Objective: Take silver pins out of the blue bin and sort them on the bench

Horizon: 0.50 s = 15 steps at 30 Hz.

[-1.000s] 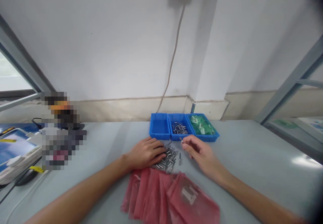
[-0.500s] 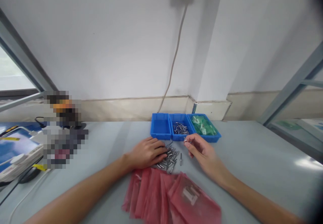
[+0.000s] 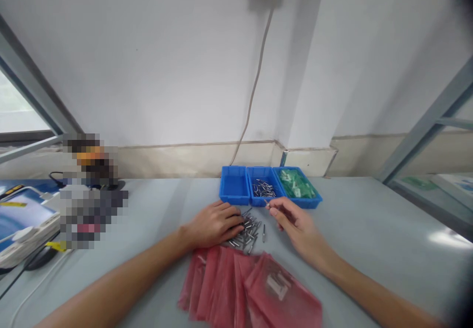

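Compared with half a second ago, the slim metal pin [image 3: 266, 202] in our right hand [image 3: 294, 224] pokes out farther toward the upper left, while our left hand stays where it is. Nearest us, red plastic bags [image 3: 221, 288] fan out at the bottom centre of the frame, the rightmost showing pale pieces through its film. Just above them, our left hand [image 3: 212, 224] lies palm down over the left edge of a pile of metal pins [image 3: 251, 232]; we cannot tell whether it grips any. One loose pin [image 3: 263, 233] lies right of the pile. Our right hand pinches its pin between thumb and fingertips, just in front of the middle blue tray [image 3: 261, 202], which holds more pins. Touching that tray are the left blue tray [image 3: 234, 185] and the right blue tray [image 3: 308, 203], the latter with green bags [image 3: 295, 184] inside. Behind, a cord [image 3: 258, 72] runs up the wall [image 3: 185, 62].
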Available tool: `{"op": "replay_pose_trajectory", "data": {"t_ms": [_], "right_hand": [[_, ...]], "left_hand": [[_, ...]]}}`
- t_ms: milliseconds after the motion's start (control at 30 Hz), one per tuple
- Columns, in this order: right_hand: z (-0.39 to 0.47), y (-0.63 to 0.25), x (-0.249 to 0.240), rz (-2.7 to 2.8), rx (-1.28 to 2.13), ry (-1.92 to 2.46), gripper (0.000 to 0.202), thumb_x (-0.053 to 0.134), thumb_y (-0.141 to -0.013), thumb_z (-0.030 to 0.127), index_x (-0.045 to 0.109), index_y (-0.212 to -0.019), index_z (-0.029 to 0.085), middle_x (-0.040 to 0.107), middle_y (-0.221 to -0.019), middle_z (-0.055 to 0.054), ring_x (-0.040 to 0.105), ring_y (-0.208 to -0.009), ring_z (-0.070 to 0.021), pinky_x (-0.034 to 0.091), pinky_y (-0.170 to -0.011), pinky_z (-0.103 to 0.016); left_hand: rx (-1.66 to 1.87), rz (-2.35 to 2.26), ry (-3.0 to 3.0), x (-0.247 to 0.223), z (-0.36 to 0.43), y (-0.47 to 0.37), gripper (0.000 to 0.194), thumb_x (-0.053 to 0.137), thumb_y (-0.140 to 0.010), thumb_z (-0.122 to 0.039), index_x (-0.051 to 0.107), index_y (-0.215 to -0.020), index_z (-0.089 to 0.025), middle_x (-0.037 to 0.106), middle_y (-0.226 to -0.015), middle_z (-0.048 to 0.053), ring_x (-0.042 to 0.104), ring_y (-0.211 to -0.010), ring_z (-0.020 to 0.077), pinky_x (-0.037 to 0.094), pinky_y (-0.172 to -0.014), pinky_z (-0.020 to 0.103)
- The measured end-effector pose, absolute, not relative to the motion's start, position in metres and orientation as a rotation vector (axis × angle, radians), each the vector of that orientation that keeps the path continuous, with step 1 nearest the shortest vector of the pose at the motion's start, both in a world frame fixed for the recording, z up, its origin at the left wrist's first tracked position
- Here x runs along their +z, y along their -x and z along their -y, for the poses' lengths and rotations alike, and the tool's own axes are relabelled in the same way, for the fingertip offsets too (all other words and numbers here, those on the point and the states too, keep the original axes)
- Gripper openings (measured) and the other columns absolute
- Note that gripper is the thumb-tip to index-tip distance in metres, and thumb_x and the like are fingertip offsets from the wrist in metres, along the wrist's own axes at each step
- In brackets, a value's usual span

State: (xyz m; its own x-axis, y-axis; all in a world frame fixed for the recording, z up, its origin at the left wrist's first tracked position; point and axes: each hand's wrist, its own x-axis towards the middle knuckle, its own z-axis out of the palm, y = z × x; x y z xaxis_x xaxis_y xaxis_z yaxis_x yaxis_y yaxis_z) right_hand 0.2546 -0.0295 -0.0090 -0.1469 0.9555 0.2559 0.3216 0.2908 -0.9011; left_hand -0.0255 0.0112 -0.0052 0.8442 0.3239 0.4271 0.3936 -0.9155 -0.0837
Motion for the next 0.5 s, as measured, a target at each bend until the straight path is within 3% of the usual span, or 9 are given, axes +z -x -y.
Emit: {"op": "replay_pose_trajectory", "data": {"t_ms": [500], "right_hand": [[0.0276, -0.2567, -0.0103, 1.583, 0.875, 1.214, 0.027, 0.059, -0.104, 0.052, 0.068, -0.111, 0.027, 0.069, -0.1, -0.002, 0.056, -0.072, -0.0182, 0.049, -0.068, -0.032]], "left_hand": [[-0.63, 0.556, 2.861, -0.0046, -0.0109, 0.0253, 0.03, 0.048, -0.113, -0.035, 0.071, -0.12, -0.018, 0.074, -0.111, 0.007, 0.069, -0.094, 0.0192, 0.054, -0.086, 0.034]]}}
